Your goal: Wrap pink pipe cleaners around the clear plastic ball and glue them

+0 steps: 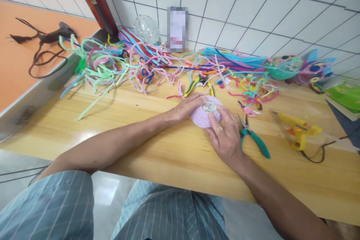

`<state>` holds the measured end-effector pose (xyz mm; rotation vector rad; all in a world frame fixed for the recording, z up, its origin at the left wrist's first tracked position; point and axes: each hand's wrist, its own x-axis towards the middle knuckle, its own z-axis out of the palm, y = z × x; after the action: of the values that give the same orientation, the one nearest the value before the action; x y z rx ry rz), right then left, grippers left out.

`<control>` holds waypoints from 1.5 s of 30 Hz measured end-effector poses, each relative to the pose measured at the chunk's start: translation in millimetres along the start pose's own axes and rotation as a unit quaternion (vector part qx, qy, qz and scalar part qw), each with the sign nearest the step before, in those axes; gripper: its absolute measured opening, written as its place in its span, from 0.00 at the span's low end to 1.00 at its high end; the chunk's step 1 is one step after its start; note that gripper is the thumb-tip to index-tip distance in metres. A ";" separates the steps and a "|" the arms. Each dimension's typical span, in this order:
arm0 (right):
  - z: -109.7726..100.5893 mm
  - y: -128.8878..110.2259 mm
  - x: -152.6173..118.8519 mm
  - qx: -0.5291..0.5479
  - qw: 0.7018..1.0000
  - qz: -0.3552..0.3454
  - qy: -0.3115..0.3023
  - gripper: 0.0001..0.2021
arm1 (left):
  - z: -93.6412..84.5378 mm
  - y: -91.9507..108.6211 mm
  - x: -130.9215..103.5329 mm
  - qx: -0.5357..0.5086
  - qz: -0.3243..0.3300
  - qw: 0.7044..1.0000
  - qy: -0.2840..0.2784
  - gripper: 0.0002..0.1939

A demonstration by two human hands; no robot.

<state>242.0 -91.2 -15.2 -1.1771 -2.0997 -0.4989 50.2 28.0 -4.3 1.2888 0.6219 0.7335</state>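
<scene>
A round lilac coiled piece (200, 117) with a pale, clear-looking centre rests at the middle of the wooden table (168, 157). Around its left and upper edge my left hand (189, 108) is closed, fingers over the rim. My right hand (226, 133) holds it from the right, with fingertips on the pale centre and the thumb near the lower edge. Just right of my right hand lie teal-handled pliers (257, 142), jaws apart. Behind the piece are yellow and black handled pliers (192, 86), partly covered by pipe cleaners.
Tangled pipe cleaners (107, 63) spread along the back. A yellow glue gun (300, 129) with a cord lies at the right. A red flask (95, 3), a clear ball (146, 29) and a phone (177, 30) stand near the tiled wall. Black cord (42, 50) lies on the orange surface.
</scene>
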 end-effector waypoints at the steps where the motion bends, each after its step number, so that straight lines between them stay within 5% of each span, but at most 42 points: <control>1: -0.1 -0.1 -0.2 0.000 1.000 0.001 -0.003 0.39 | 0.1 0.4 -0.4 -0.001 0.002 1.000 -0.002 0.20; 45: -9.7 4.2 1.0 0.057 0.998 0.003 -0.016 0.34 | 0.7 5.4 -3.9 0.018 0.008 1.000 -0.015 0.24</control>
<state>248.8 -94.4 -7.6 -1.1314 -2.1223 -0.3539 47.6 25.1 1.1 1.3367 0.6025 0.7181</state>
